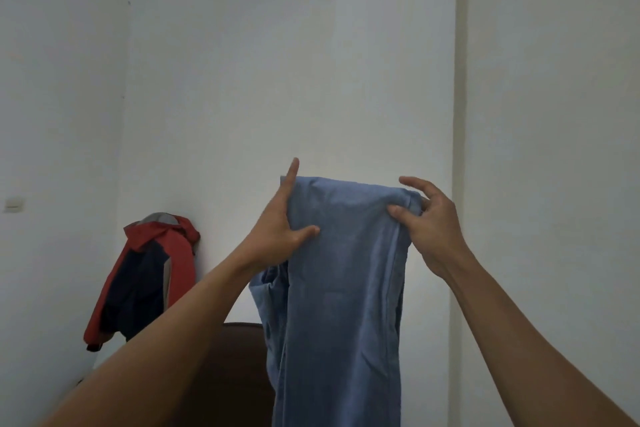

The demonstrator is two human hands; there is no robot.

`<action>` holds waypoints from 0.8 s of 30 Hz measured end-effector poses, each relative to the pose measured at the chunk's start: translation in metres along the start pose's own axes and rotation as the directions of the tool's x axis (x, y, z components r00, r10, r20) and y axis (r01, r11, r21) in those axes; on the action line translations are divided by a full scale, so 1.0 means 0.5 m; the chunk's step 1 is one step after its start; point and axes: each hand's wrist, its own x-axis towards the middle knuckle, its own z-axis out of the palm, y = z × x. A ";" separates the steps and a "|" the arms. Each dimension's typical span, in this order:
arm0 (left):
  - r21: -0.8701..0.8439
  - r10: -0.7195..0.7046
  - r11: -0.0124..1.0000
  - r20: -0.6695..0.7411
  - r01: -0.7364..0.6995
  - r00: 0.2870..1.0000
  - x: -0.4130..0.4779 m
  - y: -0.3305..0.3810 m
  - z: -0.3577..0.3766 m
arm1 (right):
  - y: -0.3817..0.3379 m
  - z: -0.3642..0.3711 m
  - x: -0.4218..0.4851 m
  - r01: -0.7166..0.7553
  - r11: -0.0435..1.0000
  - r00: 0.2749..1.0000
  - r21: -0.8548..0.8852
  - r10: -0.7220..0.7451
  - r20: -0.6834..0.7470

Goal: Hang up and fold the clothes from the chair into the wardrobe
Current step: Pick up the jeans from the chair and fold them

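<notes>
got the blue trousers [341, 288] held up at chest height in front of the wall, above the chair [235, 367]. my left hand [277, 236] pinches one top edge, thumb in front, forefinger straight up. my right hand [427, 218] only has a thumb-and-fingertip nip, other fingers splayed, so that corner could slip and the fold would drop.

Dark brown chair [235, 367] back, no item visibly resting on it

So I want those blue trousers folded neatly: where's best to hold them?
By the top folded edge of the blue trousers, one hand at each corner, as the left hand and right hand do now; the legs hang straight below.
</notes>
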 end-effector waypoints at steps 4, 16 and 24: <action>0.102 0.105 0.991 -0.139 -0.091 0.985 0.014 -0.003 -0.007 | 0.005 0.014 -0.008 0.019 0.998 0.999 0.066 -0.015 -0.049; 0.486 0.358 0.860 -0.354 -0.157 0.864 0.006 -0.003 -0.015 | -0.024 0.028 0.030 0.016 0.997 1.000 -0.070 -0.017 -0.007; 0.188 0.307 0.943 -0.183 -0.273 0.934 0.005 0.008 -0.002 | -0.042 -0.003 0.034 0.042 0.979 0.959 -0.199 0.016 0.282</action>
